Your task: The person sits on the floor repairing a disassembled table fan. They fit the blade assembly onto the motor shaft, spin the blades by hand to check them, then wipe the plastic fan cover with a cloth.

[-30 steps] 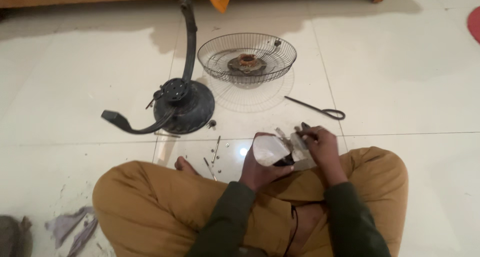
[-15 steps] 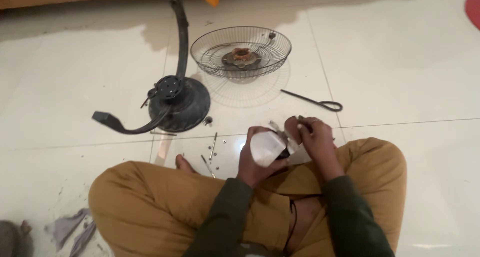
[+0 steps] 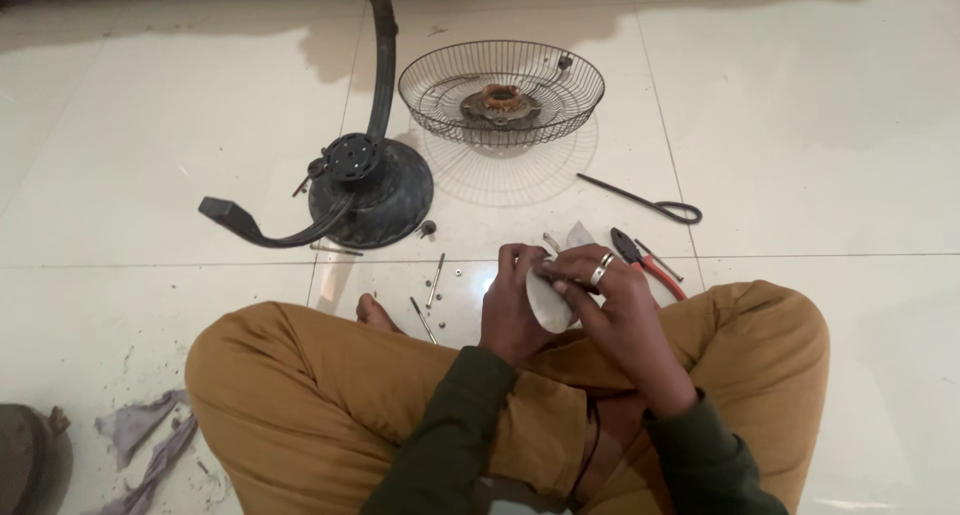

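Head view: A person sits cross-legged on a pale tiled floor (image 3: 800, 125), both hands raised over the lap around a small white curved piece (image 3: 549, 303). The left hand (image 3: 512, 310) cups the piece from behind, fingers curled shut around its left edge; the right hand (image 3: 612, 300), a ring on one finger, lies across its front and upper edge, fingertips pressed down on it. What kind of part the piece is cannot be told, as the hands hide most of it. It sits between the two hands, touching both, its long axis running roughly up and down in the picture and tilted slightly; neither hand is clearly the nearer, though the left carries it from beneath while the right works on top.

Just beyond the right hand, red-handled pliers (image 3: 648, 262) lie on the floor, handles pointing towards the person's right knee. Farther out rests a dark metal rod with a looped end (image 3: 645, 202). Near the left hand, loose long screws (image 3: 436, 280) are scattered on the tile beside a bare foot. Ahead stands a black fan base with its curved stand (image 3: 370, 180), and behind it to the right a wire fan guard (image 3: 501, 93) lies like a bowl, a rusty hub at its centre. Grey rags (image 3: 145, 440) lie at lower left, well apart from the hands
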Demonstrator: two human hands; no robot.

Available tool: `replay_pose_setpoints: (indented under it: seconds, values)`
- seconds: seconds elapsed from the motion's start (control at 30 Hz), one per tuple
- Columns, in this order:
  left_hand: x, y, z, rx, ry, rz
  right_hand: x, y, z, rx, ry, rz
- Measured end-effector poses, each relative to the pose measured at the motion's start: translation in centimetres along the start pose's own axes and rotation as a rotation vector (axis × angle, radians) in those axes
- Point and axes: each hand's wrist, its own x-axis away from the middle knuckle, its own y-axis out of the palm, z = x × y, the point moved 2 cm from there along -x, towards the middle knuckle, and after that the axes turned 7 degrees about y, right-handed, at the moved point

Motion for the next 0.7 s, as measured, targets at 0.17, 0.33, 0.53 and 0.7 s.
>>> replay_pose_setpoints:
  seconds: [0.17,0.33,0.53,0.7]
  values:
    - [-0.2,0.0,0.0,-0.088,-0.074,-0.003,0.1,-0.3,0.1,0.175,0.043,0.087]
    - [-0.5,-0.3,0.4,-0.130,-0.062,0.043,0.4,-0.7,0.9,-0.220,-0.002,0.006]
    - [-0.8,-1.0,1.4,-0.081,-0.044,0.030,0.9,-1.2,1.4,-0.041,0.093,0.018]
    - [-1.0,-1.2,1.6,-0.108,-0.033,0.060,1.4,-1.7,0.8,0.086,0.055,0.064]
